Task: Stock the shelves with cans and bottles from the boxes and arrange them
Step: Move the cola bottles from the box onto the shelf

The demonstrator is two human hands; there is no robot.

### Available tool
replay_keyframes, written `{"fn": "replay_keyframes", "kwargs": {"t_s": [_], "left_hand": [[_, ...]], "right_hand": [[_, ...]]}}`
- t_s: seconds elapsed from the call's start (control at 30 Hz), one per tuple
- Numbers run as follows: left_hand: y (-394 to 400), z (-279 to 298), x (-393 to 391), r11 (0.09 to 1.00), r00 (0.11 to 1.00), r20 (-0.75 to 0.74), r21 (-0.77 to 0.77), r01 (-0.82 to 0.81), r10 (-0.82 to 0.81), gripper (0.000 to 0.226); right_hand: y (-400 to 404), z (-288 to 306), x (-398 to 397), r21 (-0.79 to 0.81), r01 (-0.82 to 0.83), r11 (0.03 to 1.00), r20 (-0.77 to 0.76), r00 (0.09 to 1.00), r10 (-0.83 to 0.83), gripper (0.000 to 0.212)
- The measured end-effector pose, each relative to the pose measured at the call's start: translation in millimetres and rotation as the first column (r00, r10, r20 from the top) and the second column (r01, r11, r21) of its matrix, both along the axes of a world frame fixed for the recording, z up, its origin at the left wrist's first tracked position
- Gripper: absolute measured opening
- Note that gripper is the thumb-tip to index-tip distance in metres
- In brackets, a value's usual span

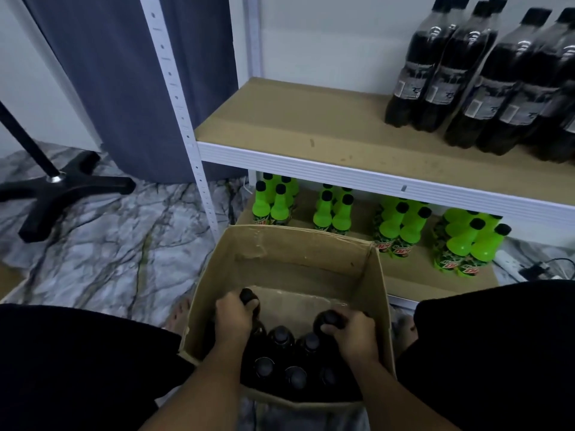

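Note:
An open cardboard box (289, 253) stands on the floor between my knees, with several dark cola bottles (281, 335) upright in its near half. My left hand (235, 317) grips the black cap and neck of one bottle (247, 295) at the box's left. My right hand (353, 332) grips the cap of another bottle (326, 318) on the right. Several dark cola bottles (485, 79) stand at the right of the brown shelf board (289, 119). Green soda bottles (333, 209) stand in groups on the bottom shelf.
A white perforated upright (183, 119) frames the shelf's left side, with a grey curtain (124, 88) behind it. A black stand base (62, 188) rests on the marble floor at left. A power strip and cables (525, 265) lie at the lower right.

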State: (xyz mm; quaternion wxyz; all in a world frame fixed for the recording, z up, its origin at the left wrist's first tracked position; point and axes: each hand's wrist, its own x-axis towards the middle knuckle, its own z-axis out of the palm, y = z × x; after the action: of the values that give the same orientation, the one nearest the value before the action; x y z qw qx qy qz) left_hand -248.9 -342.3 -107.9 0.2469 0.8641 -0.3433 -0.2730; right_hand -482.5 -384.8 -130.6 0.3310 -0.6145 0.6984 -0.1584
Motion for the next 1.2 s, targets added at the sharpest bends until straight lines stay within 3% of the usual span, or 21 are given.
{"fn": "replay_keyframes", "kwargs": {"t_s": [0.17,0.5,0.6,0.73,0.97,1.1,1.2], "left_hand": [[1.2,-5.6,-0.9,0.999,0.999,0.038,-0.049,0.011,-0.009,0.022],[-6.7,28.7,-29.8,0.948,0.999,0.045,-0.316,0.026,-0.013,0.039],[-22.7,56.1,-44.9,0.908,1.0,0.011,-0.418,0.018,-0.014,0.042],[-49.1,95.7,-60.8,0.838,0.997,-0.013,-0.542,0.056,-0.076,0.044],[-103.4,190.7,-89.9,0.723,0.968,0.128,-0.645,0.247,-0.216,0.042],[-120.8,242.1,-120.2,0.619,0.936,0.196,-0.707,0.341,-0.292,0.031],[-132.5,277.3,-145.1,0.56,0.918,0.203,-0.74,0.372,-0.341,0.029]], "right_hand": [[1.5,-5.0,-1.5,-0.026,0.004,1.0,0.005,1.0,-0.004,0.03],[-10.3,32.0,0.5,-0.182,0.027,0.983,0.198,0.98,0.01,0.041],[-27.2,59.7,1.9,-0.245,0.052,0.968,0.27,0.963,0.017,0.041],[-50.4,104.5,-1.4,-0.33,0.056,0.943,0.376,0.924,0.077,0.022],[-84.9,198.0,-31.7,-0.516,0.07,0.854,0.387,0.908,0.16,0.021],[-97.2,245.1,-61.2,-0.563,0.124,0.817,0.408,0.902,0.144,0.027],[-101.5,283.4,-82.1,-0.598,0.142,0.789,0.421,0.893,0.158,0.02]]}}
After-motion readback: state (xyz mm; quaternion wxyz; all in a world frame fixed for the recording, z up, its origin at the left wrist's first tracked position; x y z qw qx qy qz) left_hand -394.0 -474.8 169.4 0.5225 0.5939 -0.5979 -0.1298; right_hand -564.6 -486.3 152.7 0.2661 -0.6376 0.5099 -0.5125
